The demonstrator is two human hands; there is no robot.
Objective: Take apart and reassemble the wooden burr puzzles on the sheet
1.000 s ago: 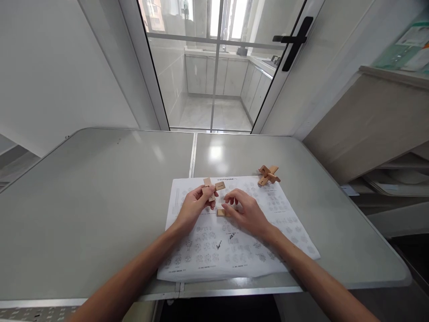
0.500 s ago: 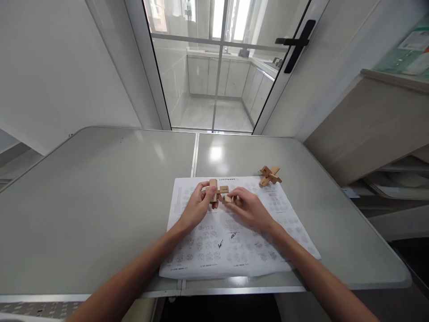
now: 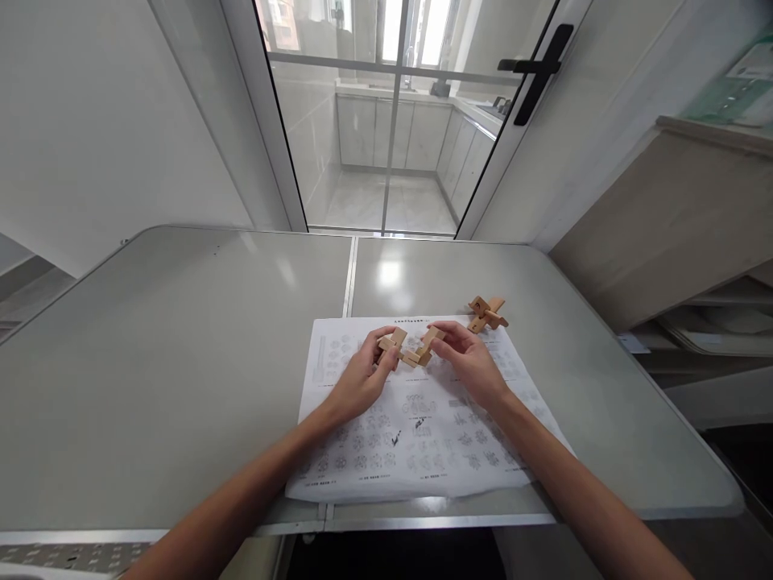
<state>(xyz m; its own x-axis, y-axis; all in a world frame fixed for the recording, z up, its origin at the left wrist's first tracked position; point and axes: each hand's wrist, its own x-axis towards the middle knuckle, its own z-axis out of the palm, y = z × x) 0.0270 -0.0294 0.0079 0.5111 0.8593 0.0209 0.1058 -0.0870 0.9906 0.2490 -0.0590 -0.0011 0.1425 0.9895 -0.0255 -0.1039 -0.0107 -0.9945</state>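
Observation:
My left hand (image 3: 366, 369) is closed on a cluster of joined wooden puzzle pieces (image 3: 392, 341), thumb in front. One arm of that cluster points right, toward my other hand. Between the thumb and fingers of my right hand (image 3: 468, 354) is a notched wooden puzzle piece (image 3: 431, 341). The two wooden parts meet or nearly meet between my hands; whether they interlock I cannot tell. Both hands are just above a printed instruction sheet (image 3: 386, 443) with rows of small diagrams. My fingers hide parts of the wood.
Several wooden pieces (image 3: 486, 314) lie crossed together at the sheet's upper right corner. The grey folding table (image 3: 199, 354) has a metal seam down its middle. Beyond it stands a glass door (image 3: 338, 153) with a black handle; a shelf unit (image 3: 640, 217) is at right.
My right hand has turned and its wooden piece now stands more upright, close to the left cluster. The left cluster has tilted to the right. The crossed pieces stay put.

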